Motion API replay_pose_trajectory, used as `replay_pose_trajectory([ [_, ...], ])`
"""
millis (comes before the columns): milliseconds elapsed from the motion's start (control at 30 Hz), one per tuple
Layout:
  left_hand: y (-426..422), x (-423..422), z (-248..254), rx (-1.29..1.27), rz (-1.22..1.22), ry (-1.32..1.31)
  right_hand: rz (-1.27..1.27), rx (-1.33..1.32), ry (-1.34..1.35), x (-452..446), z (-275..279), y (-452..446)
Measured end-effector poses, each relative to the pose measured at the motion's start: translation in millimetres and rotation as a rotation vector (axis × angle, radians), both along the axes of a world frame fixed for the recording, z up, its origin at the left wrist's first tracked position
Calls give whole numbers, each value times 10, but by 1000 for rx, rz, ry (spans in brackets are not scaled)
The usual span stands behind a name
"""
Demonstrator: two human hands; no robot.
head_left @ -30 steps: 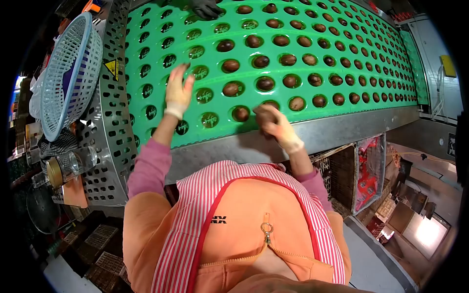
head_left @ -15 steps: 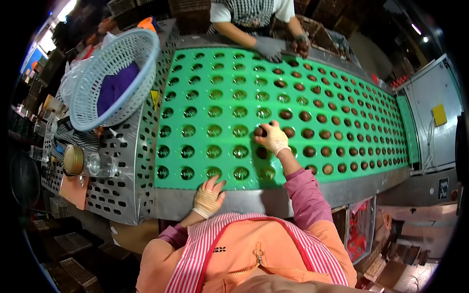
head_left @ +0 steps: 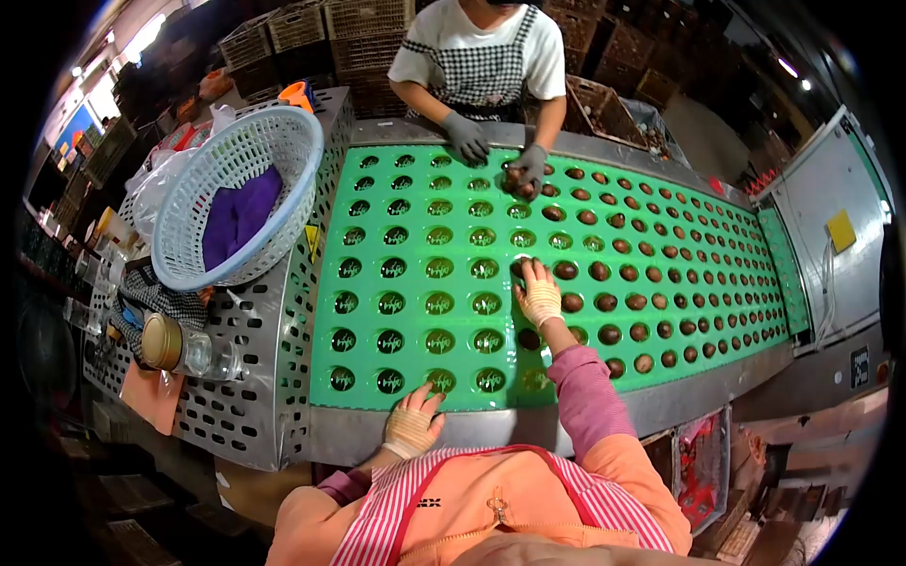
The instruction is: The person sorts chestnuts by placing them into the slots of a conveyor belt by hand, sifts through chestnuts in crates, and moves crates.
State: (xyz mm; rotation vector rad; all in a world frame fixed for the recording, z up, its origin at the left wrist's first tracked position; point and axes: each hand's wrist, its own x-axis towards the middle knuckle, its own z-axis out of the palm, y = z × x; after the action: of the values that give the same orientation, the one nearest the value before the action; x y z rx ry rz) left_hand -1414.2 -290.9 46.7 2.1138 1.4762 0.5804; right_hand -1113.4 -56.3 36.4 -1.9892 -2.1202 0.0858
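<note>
A green tray belt (head_left: 415,323) with rows of round cups spans the metal table; brown egg-like items (head_left: 605,302) sit in many cups on its right part, while most cups on the left hold none. My left hand (head_left: 415,424) rests at the belt's near edge, fingers apart, beside the nearest row of cups. My right hand (head_left: 538,296) reaches over the middle of the belt, its fingertips at a cup just left of the filled ones. A dark item shows partly at those fingertips. Both hands have light wraps round them.
Across the belt a co-worker (head_left: 472,66) in grey gloves holds brown items over the far rows. On the perforated metal surface (head_left: 255,349) at left are a blue basket (head_left: 304,203) with purple cloth and a jar (head_left: 162,341). Crates (head_left: 354,52) stand behind.
Over the last second my left hand has drawn back to the near edge, and my right hand has moved from the near rows toward the belt's middle. The view has tilted up, showing more of the co-worker.
</note>
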Motion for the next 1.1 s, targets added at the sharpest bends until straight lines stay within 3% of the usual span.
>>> replay_pose_trajectory([
  [100,23,23,10,-27,27,-3,-59,139,117,-50,143,-487],
  [233,72,216,-78,60,25,-69,81,297,300,32,229,-1586],
  [333,354,514,-61,78,-52,-188,-116,260,409,167,312,-2420],
  [433,971,869,-293,269,-216,-164,-328,399,443,387,234,-3108],
  [500,1433,1255,-128,201,-262,-166,-462,450,480,534,258,-3480],
  [633,2084,1919,-228,195,-185,-134,-762,511,548,749,224,-4115],
  [700,2500,2094,-825,428,-285,-134,-907,493,502,931,163,-4533],
  [733,2318,2271,-318,154,-361,108,-995,497,418,1039,203,-4762],
  [767,2389,2347,-532,385,-450,48,-1083,487,331,1131,281,-5011],
  [800,2429,2433,-555,499,-522,401,-1186,485,279,1228,378,-5257],
  [833,2293,2499,-402,482,-499,518,-1272,488,229,1348,435,-5463],
  [900,2509,2490,-566,474,-577,539,-1360,343,63,1635,379,-5930],
  [967,2607,2522,-576,372,-532,642,-1442,128,133,1801,243,-6114],
  [1000,2583,2529,-512,279,-524,646,-1465,27,184,1876,119,-6152],
  [1100,1700,2494,97,402,-503,446,-1602,-263,605,2028,-185,-5992],
])
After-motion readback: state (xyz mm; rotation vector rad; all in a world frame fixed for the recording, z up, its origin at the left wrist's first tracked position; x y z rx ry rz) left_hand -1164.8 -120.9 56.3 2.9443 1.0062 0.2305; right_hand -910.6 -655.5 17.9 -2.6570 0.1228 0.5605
